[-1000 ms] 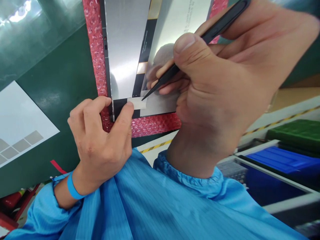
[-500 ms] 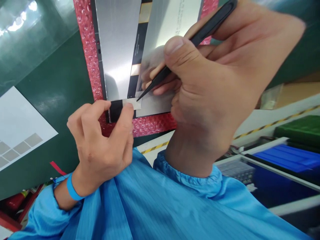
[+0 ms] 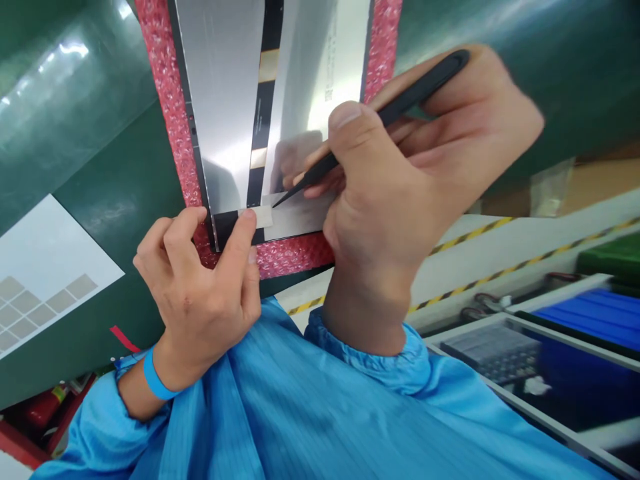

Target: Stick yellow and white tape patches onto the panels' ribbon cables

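Observation:
A flat panel with silvery metal sheets [image 3: 225,87] and a black strip [image 3: 263,110] down its middle lies before me, looking like the back of a display screen. At its near left corner, my left hand [image 3: 200,287] has its fingers apart. One fingertip presses on a small pale tape piece [image 3: 263,216], and another finger is at the panel's left edge. My right hand [image 3: 395,180] is closed round black tweezers [image 3: 410,93]. Their pointed tip is at the tape's right end; whether it touches is hard to tell.
Pink bubble wrap [image 3: 295,257] lies under the panel on a green table [image 3: 115,193]. To the left is a white sheet with grey squares [image 3: 55,253], below clear plastic film [image 3: 75,87]. Blue bins [image 3: 590,317] stand on a rack at right, beyond the table.
The view has shifted, so the panel appears a little left and lower. My left finger still presses the tape. The tweezers' tip has moved off the tape's middle to its right end.

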The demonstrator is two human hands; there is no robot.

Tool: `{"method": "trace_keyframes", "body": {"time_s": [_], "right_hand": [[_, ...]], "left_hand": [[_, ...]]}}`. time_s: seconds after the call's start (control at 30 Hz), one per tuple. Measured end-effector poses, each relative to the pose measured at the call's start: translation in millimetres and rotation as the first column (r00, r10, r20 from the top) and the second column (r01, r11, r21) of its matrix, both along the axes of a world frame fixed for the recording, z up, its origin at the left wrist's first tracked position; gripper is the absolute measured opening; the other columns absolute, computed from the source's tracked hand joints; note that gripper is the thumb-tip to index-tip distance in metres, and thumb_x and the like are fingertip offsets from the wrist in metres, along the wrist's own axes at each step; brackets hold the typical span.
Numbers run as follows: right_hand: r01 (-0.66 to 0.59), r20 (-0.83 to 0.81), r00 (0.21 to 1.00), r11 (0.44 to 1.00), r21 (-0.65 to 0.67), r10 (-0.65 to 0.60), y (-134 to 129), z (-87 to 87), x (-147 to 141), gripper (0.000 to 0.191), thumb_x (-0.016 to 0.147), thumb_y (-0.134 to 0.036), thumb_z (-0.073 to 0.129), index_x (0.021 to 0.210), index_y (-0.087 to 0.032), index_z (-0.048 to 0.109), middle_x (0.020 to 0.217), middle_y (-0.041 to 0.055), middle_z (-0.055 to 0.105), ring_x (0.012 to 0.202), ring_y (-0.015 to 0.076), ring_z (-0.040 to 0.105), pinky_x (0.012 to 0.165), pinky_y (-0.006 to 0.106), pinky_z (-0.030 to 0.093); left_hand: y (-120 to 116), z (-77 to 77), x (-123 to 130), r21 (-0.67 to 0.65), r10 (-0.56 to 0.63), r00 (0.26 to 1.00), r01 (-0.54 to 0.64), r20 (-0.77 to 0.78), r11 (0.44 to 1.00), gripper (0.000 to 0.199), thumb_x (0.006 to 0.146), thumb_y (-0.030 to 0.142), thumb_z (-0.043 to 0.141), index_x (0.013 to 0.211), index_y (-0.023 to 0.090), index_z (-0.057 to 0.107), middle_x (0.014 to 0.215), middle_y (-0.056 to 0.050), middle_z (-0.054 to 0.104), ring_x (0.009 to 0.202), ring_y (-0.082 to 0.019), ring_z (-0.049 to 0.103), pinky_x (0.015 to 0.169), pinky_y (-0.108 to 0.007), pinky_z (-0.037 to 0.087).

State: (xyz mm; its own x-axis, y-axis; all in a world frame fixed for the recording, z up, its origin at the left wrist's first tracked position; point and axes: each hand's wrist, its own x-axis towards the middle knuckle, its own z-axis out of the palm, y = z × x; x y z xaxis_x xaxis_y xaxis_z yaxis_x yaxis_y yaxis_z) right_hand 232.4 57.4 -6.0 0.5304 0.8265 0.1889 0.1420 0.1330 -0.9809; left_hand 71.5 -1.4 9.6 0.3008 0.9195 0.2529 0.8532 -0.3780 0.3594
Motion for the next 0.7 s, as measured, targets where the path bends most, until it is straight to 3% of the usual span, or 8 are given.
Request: {"method": "trace_keyframes", "body": {"time_s": [0.1, 0.27, 0.5, 0.7], "right_hand": [[0.054, -0.045, 0.998, 0.997, 0.057, -0.051, 2, -7.1, 0, 0.025, 0.097, -0.009, 0.067, 0.079, -0.025, 0.061, 0.062, -0.0098, 0.053, 0.052, 0.0122, 0.067, 0.039, 0.019, 0.052], [0.061, -0.103, 0.993, 0.992, 0.112, -0.049, 4, -10.8, 0, 0.023, 0.1, -0.02, 0.069, 0.078, -0.02, 0.06, 0.063, -0.0121, 0.052, 0.05, 0.0077, 0.067, 0.042, 0.011, 0.047], [0.114, -0.162, 0.983, 0.979, 0.17, -0.086, 7, -22.9, -1, 0.024, 0.098, -0.022, 0.076, 0.085, -0.023, 0.056, 0.067, -0.0115, 0.054, 0.047, 0.0082, 0.063, 0.041, 0.016, 0.052], [-0.009, -0.092, 0.996, 0.994, 0.107, 0.019, 6, -35.0, 8, 0.029, 0.1, -0.033, 0.077, 0.086, -0.028, 0.053, 0.063, -0.0087, 0.054, 0.05, 0.0154, 0.064, 0.036, 0.023, 0.049]], "left_hand": [[0, -0.3, 2, -0.001, -0.05, 0.998, 0.05, -0.043, 0.999, 0.042, 0.094, 0.025, 0.068, 0.137, 0.022, 0.073, 0.138, -0.022, 0.056, 0.128, -0.042, 0.048, 0.104, -0.058, 0.042], [1, -1.4, 9, -0.081, -0.122, 0.986, 0.113, -0.113, 0.99, 0.048, 0.101, 0.037, 0.065, 0.148, 0.028, 0.065, 0.151, -0.019, 0.055, 0.138, -0.041, 0.044, 0.111, -0.057, 0.031], [-3, -0.6, -5, -0.078, -0.007, 0.987, -0.006, -0.159, 0.997, 0.045, 0.102, 0.043, 0.063, 0.147, 0.038, 0.065, 0.159, -0.017, 0.05, 0.142, -0.044, 0.04, 0.108, -0.061, 0.026], [5, -2.5, -20, -0.072, -0.031, 0.987, 0.02, -0.155, 0.997, 0.04, 0.104, 0.041, 0.059, 0.143, 0.036, 0.069, 0.159, -0.018, 0.05, 0.144, -0.045, 0.04, 0.108, -0.062, 0.029]]}}
